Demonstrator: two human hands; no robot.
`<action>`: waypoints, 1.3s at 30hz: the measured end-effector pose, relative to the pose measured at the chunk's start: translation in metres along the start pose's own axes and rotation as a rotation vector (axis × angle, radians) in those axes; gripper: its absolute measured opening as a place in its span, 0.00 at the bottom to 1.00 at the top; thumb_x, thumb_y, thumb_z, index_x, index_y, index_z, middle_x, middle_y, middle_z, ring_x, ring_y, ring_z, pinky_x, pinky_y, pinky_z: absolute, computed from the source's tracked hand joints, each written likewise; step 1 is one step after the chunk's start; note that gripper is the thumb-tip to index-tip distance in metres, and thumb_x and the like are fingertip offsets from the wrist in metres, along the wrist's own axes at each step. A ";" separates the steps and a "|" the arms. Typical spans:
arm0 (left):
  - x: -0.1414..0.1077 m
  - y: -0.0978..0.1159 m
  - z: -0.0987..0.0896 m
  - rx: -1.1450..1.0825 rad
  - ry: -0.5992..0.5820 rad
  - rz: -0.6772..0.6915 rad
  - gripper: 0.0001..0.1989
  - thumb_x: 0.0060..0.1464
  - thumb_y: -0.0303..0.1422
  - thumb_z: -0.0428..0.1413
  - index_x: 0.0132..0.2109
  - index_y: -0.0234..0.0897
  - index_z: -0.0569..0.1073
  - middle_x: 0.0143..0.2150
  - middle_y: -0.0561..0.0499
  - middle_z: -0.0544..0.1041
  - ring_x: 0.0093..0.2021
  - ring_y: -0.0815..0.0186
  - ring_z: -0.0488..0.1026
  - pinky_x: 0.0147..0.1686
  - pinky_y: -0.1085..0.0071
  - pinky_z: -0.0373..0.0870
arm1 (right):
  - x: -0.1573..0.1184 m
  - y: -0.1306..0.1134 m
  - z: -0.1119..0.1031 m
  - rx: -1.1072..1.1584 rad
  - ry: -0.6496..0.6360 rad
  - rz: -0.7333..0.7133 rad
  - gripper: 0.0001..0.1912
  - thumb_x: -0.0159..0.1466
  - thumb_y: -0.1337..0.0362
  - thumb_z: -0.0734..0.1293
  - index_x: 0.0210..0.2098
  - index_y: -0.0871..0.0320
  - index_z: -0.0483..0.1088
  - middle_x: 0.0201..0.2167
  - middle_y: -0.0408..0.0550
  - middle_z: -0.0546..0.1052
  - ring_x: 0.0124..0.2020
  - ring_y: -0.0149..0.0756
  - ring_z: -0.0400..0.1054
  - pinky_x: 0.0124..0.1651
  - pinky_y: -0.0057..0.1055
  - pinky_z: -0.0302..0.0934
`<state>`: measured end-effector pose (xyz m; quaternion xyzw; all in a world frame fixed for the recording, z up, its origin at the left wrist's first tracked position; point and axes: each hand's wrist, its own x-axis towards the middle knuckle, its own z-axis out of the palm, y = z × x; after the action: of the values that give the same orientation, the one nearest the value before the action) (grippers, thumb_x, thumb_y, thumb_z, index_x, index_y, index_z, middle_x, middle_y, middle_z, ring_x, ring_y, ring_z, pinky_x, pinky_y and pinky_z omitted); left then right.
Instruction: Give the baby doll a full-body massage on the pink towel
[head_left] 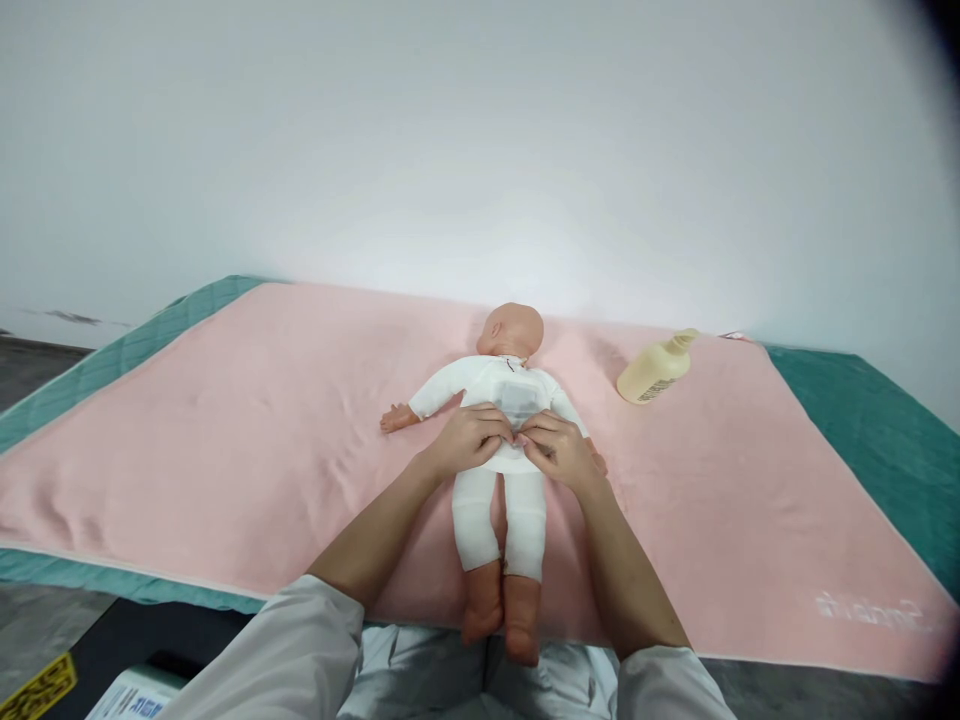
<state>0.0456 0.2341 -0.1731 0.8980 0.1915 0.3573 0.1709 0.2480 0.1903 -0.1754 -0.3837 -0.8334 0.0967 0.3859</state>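
Observation:
A baby doll (487, 372) with a bare head and a white cloth body lies lengthwise before me, its feet toward me. It seems to be face down, with a greyish patch (517, 398) on its upper back. My left hand (472, 437) rests on the left of the doll's lower back, fingers bent and pinched at the white cloth. My right hand (556, 447) mirrors it from the right, thumb and fingers closed on the cloth. The fingertips nearly meet at the midline. What exactly lies between them is too small to see.
A pale yellow pump bottle (654, 372) lies tilted on the pink blanket (300, 430), right of the doll. Green padding (862, 420) shows under the blanket. A white wall (480, 150) stands behind. A white and green package (139, 695) is at the lower left.

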 end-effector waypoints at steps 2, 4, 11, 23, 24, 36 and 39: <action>0.000 0.000 0.000 -0.011 0.062 0.005 0.15 0.54 0.21 0.46 0.35 0.38 0.77 0.35 0.52 0.80 0.37 0.66 0.73 0.40 0.68 0.70 | 0.000 0.000 0.001 0.038 0.086 0.027 0.13 0.69 0.65 0.60 0.32 0.54 0.75 0.32 0.47 0.77 0.34 0.37 0.69 0.39 0.37 0.67; -0.001 -0.001 0.000 -0.004 0.111 -0.009 0.16 0.54 0.20 0.45 0.36 0.38 0.77 0.36 0.52 0.80 0.38 0.66 0.74 0.41 0.67 0.71 | 0.000 0.000 0.002 0.059 0.140 0.050 0.12 0.69 0.65 0.60 0.36 0.53 0.76 0.35 0.47 0.77 0.38 0.37 0.70 0.41 0.39 0.68; -0.001 -0.004 0.000 0.037 0.155 -0.077 0.17 0.54 0.19 0.46 0.38 0.39 0.77 0.38 0.53 0.81 0.40 0.66 0.75 0.43 0.66 0.71 | 0.000 0.003 0.005 0.041 0.155 0.080 0.11 0.69 0.65 0.61 0.43 0.50 0.76 0.44 0.47 0.77 0.46 0.40 0.69 0.48 0.42 0.67; -0.002 -0.005 0.003 0.093 0.026 -0.217 0.18 0.53 0.20 0.47 0.39 0.40 0.80 0.39 0.54 0.82 0.41 0.64 0.76 0.45 0.64 0.72 | 0.001 0.007 0.008 0.047 0.072 0.136 0.12 0.69 0.64 0.60 0.38 0.53 0.77 0.41 0.47 0.78 0.43 0.38 0.70 0.48 0.41 0.67; -0.002 -0.005 0.003 0.092 0.021 -0.227 0.18 0.53 0.20 0.47 0.39 0.40 0.80 0.39 0.54 0.82 0.42 0.64 0.76 0.45 0.63 0.72 | 0.001 0.006 0.008 0.049 0.065 0.140 0.12 0.69 0.64 0.60 0.38 0.53 0.77 0.41 0.47 0.78 0.43 0.39 0.70 0.48 0.41 0.67; -0.002 -0.005 0.003 0.124 0.024 -0.187 0.18 0.53 0.20 0.47 0.39 0.39 0.79 0.39 0.53 0.82 0.41 0.64 0.75 0.43 0.65 0.72 | 0.001 0.005 0.008 0.064 0.077 0.131 0.12 0.69 0.64 0.60 0.39 0.53 0.77 0.40 0.48 0.77 0.43 0.39 0.69 0.47 0.41 0.67; -0.002 -0.003 0.003 0.174 0.094 -0.120 0.17 0.55 0.21 0.47 0.40 0.39 0.79 0.40 0.52 0.81 0.41 0.64 0.74 0.44 0.64 0.72 | 0.000 0.007 0.009 0.075 0.132 0.129 0.11 0.69 0.64 0.61 0.42 0.52 0.76 0.43 0.47 0.77 0.45 0.39 0.69 0.49 0.41 0.66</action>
<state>0.0456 0.2352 -0.1774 0.8786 0.2833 0.3702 0.1042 0.2457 0.1960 -0.1848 -0.4273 -0.7754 0.1270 0.4472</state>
